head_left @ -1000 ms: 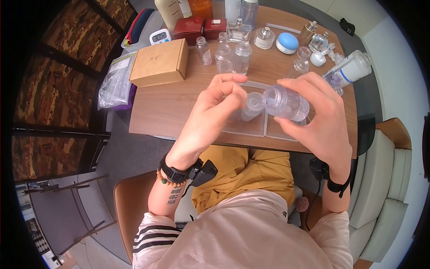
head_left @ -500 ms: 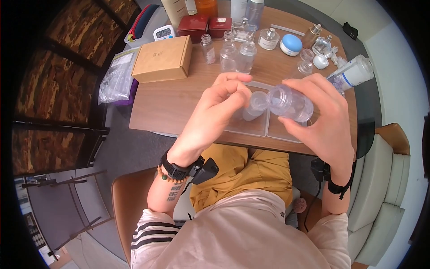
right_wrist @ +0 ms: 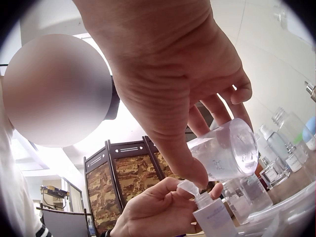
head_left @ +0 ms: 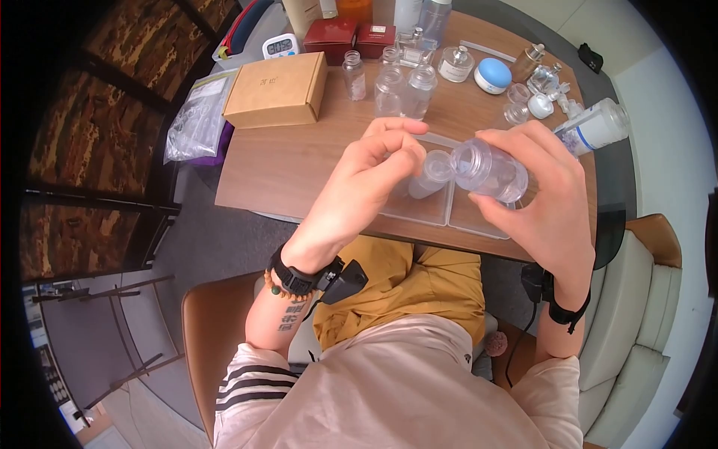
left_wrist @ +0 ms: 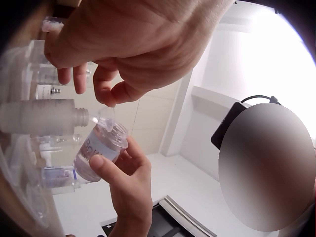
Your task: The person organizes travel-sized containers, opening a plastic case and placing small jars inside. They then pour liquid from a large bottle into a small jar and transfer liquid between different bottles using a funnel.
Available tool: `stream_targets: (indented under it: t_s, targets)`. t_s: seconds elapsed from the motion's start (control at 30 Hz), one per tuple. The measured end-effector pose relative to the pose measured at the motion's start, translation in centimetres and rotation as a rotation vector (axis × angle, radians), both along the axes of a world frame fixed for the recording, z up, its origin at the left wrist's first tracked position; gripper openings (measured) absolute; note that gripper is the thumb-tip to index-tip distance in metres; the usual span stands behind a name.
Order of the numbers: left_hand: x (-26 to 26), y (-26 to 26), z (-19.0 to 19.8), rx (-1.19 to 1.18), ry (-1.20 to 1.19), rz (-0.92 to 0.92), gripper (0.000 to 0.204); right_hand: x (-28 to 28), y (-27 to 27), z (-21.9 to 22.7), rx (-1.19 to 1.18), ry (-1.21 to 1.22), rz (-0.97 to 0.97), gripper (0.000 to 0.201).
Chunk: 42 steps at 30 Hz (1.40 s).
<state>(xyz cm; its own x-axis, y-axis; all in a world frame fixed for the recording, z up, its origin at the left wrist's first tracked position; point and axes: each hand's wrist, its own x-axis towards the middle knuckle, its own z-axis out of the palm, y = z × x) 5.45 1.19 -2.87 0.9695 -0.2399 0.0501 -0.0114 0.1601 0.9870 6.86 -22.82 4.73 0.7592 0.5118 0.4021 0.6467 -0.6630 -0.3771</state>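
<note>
My left hand [head_left: 366, 179] pinches a small clear funnel [left_wrist: 106, 121] between thumb and finger, at the threaded neck of a frosted bottle [head_left: 426, 185]. That bottle stands upright, as the right wrist view also shows [right_wrist: 216, 219]. My right hand [head_left: 546, 194] grips a clear wide-mouthed jar [head_left: 490, 172] round its sides, tilted with its mouth towards the funnel. Some clear contents show inside the jar, and its lip is close against the funnel. In the left wrist view, printing shows on the jar [left_wrist: 96, 150].
A clear divided tray [head_left: 456, 218] lies near the table's front edge. Behind are clear bottles [head_left: 389, 93], a perfume bottle [head_left: 455, 64], a blue-lidded jar [head_left: 493, 75] and red boxes [head_left: 330, 36]. A cardboard box [head_left: 275, 90] is at left, a large labelled bottle [head_left: 594, 129] at right.
The head view has shifted slightly, so the table and both hands appear a little further right. Both hands keep their grips, and the jar stays tilted at the funnel.
</note>
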Motion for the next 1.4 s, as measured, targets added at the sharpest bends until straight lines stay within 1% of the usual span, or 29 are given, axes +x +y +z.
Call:
stream_targets:
  t_s: [0.17, 0.23, 1.4]
  targets:
    - [0.09, 0.09, -0.13, 0.017, -0.029, -0.011, 0.022, 0.07, 0.13, 0.10, -0.012, -0.005, 0.003, 0.054]
    - [0.14, -0.01, -0.18, 0.004, -0.027, -0.007, 0.021, 0.11, 0.18, 0.02, 0.026, -0.018, 0.022, 0.048]
    - [0.28, -0.16, -0.05, -0.007, -0.023, -0.013, 0.020, -0.03, 0.10, 0.47, -0.014, -0.034, 0.007, 0.048]
